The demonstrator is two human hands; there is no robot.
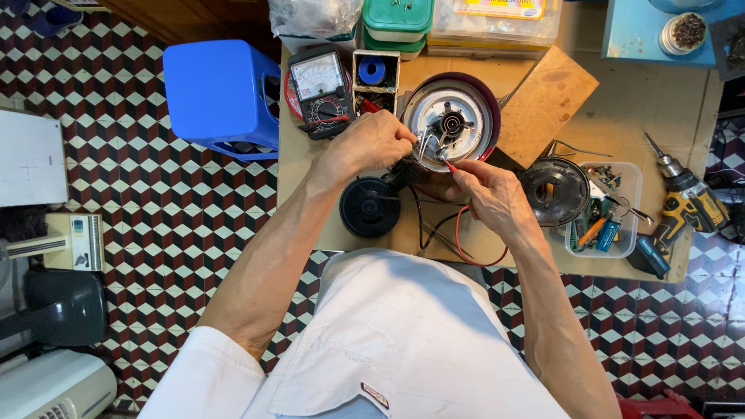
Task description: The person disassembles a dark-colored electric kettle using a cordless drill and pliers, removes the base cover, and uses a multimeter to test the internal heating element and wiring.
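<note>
Red wire point(466, 240) trailed from the thin probe point(448, 165) that my right hand point(490, 198) pinched between its fingertips, the tip set against the metal underside of the round appliance base point(452, 120). My left hand point(372, 143) had its grip pressed together at the base's left edge, though I could not tell what the fingers held. The base lay upturned on the bench point(543, 101), its dark red rim showing. Just below my hands sat a black round cap point(368, 208) with a black wire point(423, 225) beside it. Behind my left hand stood an analogue meter point(320, 89). To the right lay a black ring part point(554, 190), a clear tray of small parts point(621, 225) and a yellow drill point(687, 198).
</note>
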